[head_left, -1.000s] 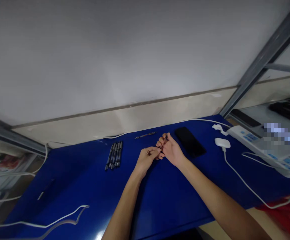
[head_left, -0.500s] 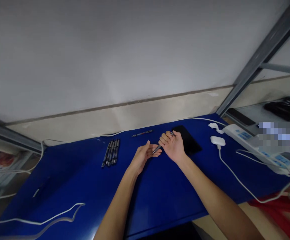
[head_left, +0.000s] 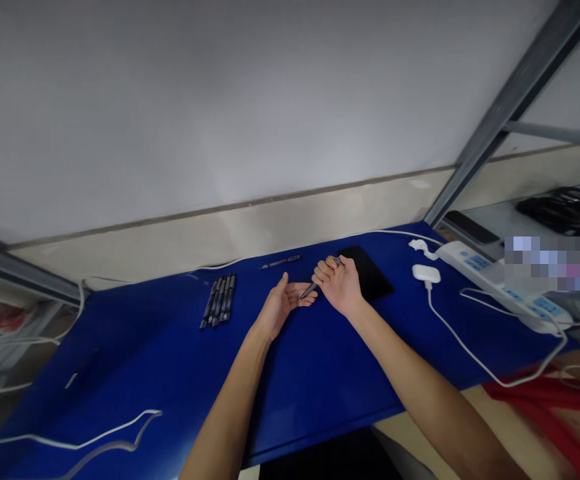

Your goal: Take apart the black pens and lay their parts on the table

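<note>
A dark pen (head_left: 309, 291) is held in my right hand (head_left: 339, 283), its fingers curled round the barrel and its tip pointing down and left. The tip end lies over the fingers of my left hand (head_left: 283, 305), which is open with the palm turned toward the pen. Whether the tip touches those fingers I cannot tell. On the blue table (head_left: 170, 373), several similar pens (head_left: 219, 301) lie side by side to the left of my hands. One more pen (head_left: 281, 262) rests alone near the wall, beyond my left hand.
Behind my right hand lies a black flat tablet-like object (head_left: 367, 272). At the right are a white earbud case (head_left: 426, 273) on a cable and a white power strip (head_left: 490, 273). A dark pen-like item (head_left: 77, 373) and a white cable (head_left: 105, 437) lie at the left.
The whole view has shifted slightly. Both hands keep nearly the same pose, with the pen still in my right hand over my left fingers.
</note>
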`<state>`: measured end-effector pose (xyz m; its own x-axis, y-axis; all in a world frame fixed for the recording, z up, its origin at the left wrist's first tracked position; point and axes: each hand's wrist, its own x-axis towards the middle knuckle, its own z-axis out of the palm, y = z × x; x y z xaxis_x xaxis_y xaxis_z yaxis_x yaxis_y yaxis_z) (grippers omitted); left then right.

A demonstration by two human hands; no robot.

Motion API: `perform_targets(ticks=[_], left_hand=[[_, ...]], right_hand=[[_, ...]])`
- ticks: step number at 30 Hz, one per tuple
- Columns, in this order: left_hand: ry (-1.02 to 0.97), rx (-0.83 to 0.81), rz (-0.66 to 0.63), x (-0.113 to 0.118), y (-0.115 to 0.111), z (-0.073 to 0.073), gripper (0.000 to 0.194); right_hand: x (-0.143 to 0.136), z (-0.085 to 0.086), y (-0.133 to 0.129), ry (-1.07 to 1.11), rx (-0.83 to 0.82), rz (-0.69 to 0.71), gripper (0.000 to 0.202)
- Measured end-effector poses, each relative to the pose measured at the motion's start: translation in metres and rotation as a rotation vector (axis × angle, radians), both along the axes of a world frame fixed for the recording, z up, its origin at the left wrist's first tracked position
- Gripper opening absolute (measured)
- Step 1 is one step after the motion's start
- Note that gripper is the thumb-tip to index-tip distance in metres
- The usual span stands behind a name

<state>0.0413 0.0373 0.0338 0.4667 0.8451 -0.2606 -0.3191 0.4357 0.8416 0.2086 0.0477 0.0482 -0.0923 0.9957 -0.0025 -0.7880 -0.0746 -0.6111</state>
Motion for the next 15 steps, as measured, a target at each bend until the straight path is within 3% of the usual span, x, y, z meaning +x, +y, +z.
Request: perform_targets(ticks=[15], left_hand=[[-0.022,-0.002,-0.013,-0.0024,0.0013,-0.0022,0.071]], right_hand=[[0.0062,0.0023,-0.0015,0.008,0.012,-0.026,0.037]])
